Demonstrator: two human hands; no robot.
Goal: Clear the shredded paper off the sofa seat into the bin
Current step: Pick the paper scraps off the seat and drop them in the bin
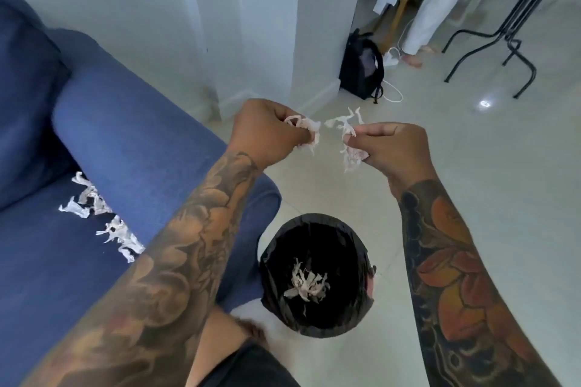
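1. Head view, landmark = black-lined bin on the pale tiled floor, just beside the front corner of the blue sofa.
2. Left hand: held in the air beyond the bin, fingers curled round a clump of shredded paper; strips hang out of the fist.
3. Right hand: also in the air beyond the bin, right of the left hand, thumb and fingers pinching a second clump of shreds. The two clumps are close together; contact unclear.
4. Inside the bin: a small wad of shreds lies on the black liner.
5. Left of the bin, on the sofa seat: a loose trail of shreds lies along the foot of the armrest.
6. Far beyond the bin: black backpack against a white pillar, white cable beside it, black metal table legs to its right.
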